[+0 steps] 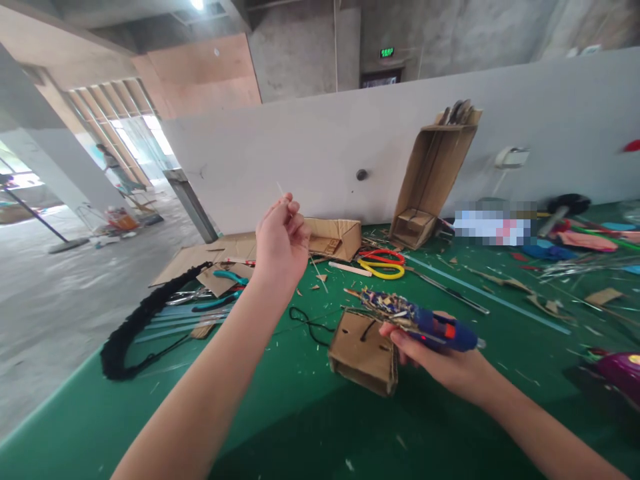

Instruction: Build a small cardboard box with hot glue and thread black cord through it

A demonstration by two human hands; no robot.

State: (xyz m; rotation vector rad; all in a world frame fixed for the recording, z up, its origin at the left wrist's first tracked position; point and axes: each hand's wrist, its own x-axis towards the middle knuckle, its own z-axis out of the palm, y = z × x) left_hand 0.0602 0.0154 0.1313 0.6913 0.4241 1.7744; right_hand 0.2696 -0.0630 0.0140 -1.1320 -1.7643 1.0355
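Note:
My left hand (285, 237) is raised above the table, its fingers pinched around a thin clear strand (280, 189) that sticks up past the fingertips. My right hand (430, 350) grips a blue hot glue gun (425, 323), its nozzle pointing left and its body crusted with bits of debris. A small red light glows on the gun. Just below it, a small cardboard box (365, 353) with holes and a black cord (313, 323) sits on the green tabletop (300, 413). Whether the right fingers also touch this box, I cannot tell.
A tall cardboard piece (435, 173) leans against the white partition (300, 160). Scissors with yellow and red handles (383, 267), teal-handled pliers (230, 275) and a black fuzzy strip (135, 327) lie around. Cardboard scraps cover the back. A purple object (620, 373) is at right.

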